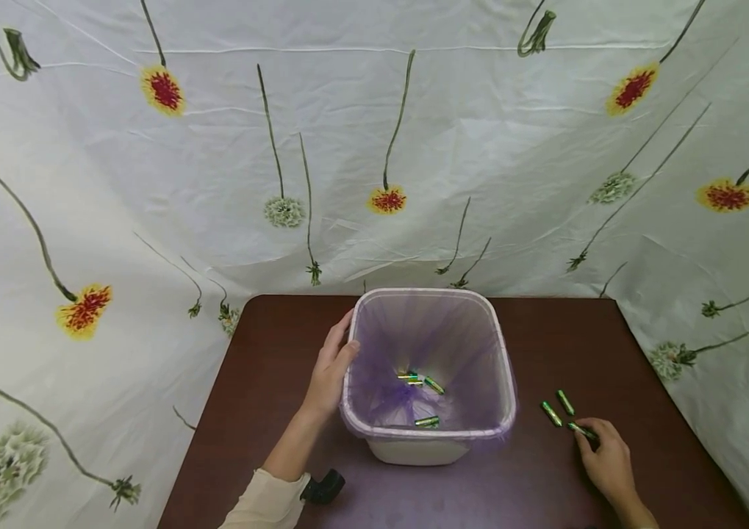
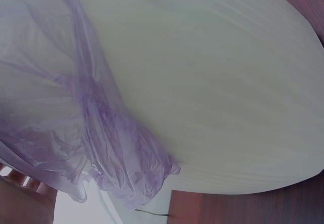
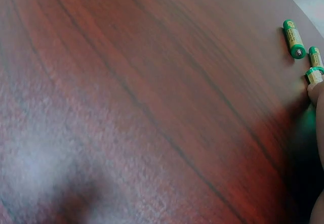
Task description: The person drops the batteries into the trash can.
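A whitish bin (image 1: 417, 450) stands on the table, lined with a thin purple bag (image 1: 387, 397) folded over its rim. Several green-and-gold batteries (image 1: 434, 385) lie on its bottom. My left hand (image 1: 329, 375) holds the bin's left rim, thumb at the top edge and fingers along the outside. In the left wrist view, bunched purple film (image 2: 116, 148) hangs against the bin's wall. To the right of the bin, my right hand (image 1: 606, 455) pinches a battery (image 1: 582, 430) between thumb and fingers, low over the tabletop. Two loose batteries (image 1: 551, 414) (image 3: 293, 39) lie just beyond it.
The dark brown wooden table (image 1: 268, 353) reaches back to a white cloth (image 1: 348, 132) printed with flowers, which also hangs at both sides. A black strap end (image 1: 324, 486) sticks out from the left wrist. The bin's walls rise between the two hands.
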